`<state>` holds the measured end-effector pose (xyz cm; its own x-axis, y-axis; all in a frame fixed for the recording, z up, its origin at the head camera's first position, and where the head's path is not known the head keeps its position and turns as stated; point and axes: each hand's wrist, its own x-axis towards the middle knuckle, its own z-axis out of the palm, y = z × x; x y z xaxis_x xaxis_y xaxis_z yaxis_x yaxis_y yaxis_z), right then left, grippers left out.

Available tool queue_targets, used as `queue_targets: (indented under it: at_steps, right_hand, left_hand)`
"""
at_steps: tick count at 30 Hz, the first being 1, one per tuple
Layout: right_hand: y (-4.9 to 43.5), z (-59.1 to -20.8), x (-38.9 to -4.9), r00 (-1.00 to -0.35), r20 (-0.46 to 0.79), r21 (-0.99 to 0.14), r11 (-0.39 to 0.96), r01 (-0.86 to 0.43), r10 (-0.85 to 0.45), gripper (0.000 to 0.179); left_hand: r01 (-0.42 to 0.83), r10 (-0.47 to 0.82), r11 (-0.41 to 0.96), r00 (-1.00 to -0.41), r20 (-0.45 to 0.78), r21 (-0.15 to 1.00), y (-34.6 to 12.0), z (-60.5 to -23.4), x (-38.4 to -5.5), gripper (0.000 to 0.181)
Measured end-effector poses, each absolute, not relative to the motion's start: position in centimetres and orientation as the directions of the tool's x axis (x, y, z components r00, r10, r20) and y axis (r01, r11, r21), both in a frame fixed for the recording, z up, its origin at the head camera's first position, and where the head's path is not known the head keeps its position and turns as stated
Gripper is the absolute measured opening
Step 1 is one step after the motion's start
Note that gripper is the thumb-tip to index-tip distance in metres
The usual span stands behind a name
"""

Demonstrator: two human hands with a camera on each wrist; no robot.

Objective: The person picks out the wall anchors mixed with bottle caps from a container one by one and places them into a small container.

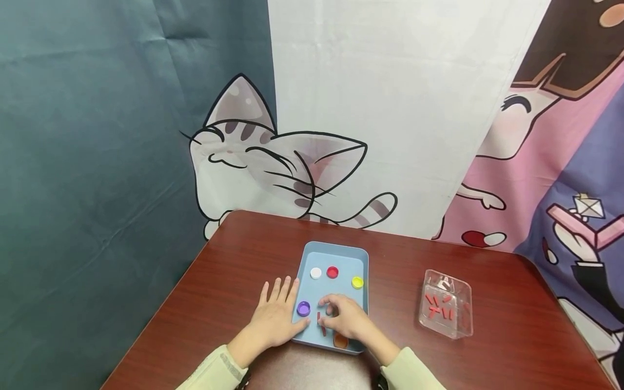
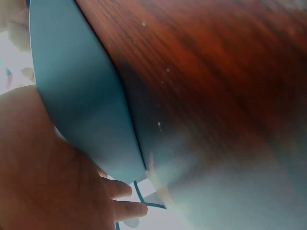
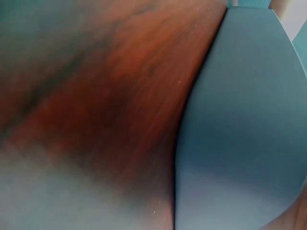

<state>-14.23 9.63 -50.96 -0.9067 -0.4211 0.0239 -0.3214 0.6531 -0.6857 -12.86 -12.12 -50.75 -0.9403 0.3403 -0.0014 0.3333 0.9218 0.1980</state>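
Observation:
A light blue tray [image 1: 336, 250] lies on the table, holding bottle-cap-like discs. My left hand [image 1: 274, 319] rests on the tray's left edge with straight, spread fingers, its thumb reaching inside near a purple cap [image 1: 304, 309]. In the left wrist view, the left hand [image 2: 53, 167] lies against the tray's side wall [image 2: 81, 81]. Over the lower tray, my right hand [image 1: 348, 318] has bent fingers, with thumb and forefinger apart. Its thumb tip overlaps small red sticks [image 1: 324, 331] on the tray floor. An orange-brown cap [image 1: 340, 340] sits just below this hand.
Farther up the tray are a white cap [image 1: 316, 273], a red cap [image 1: 332, 272] and a yellow cap [image 1: 357, 282]. To the right, a clear plastic box [image 1: 462, 331] holds several red sticks [image 1: 434, 310]. The reddish-brown table [image 1: 390, 265] meets a cartoon-printed curtain [image 1: 414, 108] behind.

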Motion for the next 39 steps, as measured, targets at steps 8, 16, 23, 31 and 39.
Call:
queue_targets:
  at_steps: [8, 16, 23, 31, 39]
  right_hand:
    - [9.0, -51.3, -14.6, -0.912, -0.033, -0.638, 0.711, -0.296, -0.41, 0.031]
    - [8.3, -51.4, -14.7, -0.927, -0.046, -0.594, 0.756, -0.274, -0.372, 0.032]
    - [8.2, -51.4, -14.7, -0.936, -0.045, -0.578, 0.773, -0.26, -0.349, 0.028]
    - [8.1, -51.4, -14.7, -0.937, -0.022, -0.559, 0.781, -0.278, -0.349, 0.024]
    - [8.5, -51.5, -15.0, -0.925, 0.0, -0.611, 0.733, -0.3, -0.379, 0.018]
  left_hand:
    - [0.338, 0.345, 0.921, -0.939, 0.001, 0.194, -12.1, -50.7, -12.9, 0.094]
    - [0.341, 0.347, 0.919, -0.938, 0.007, 0.195, -12.1, -50.8, -13.0, 0.094]
    - [0.345, 0.35, 0.919, -0.937, 0.009, 0.19, -12.2, -51.0, -13.0, 0.094]
    - [0.356, 0.359, 0.914, -0.933, 0.021, 0.193, -12.2, -50.7, -12.9, 0.093]
    - [0.352, 0.355, 0.918, -0.935, 0.015, 0.183, -12.1, -50.7, -12.8, 0.093]
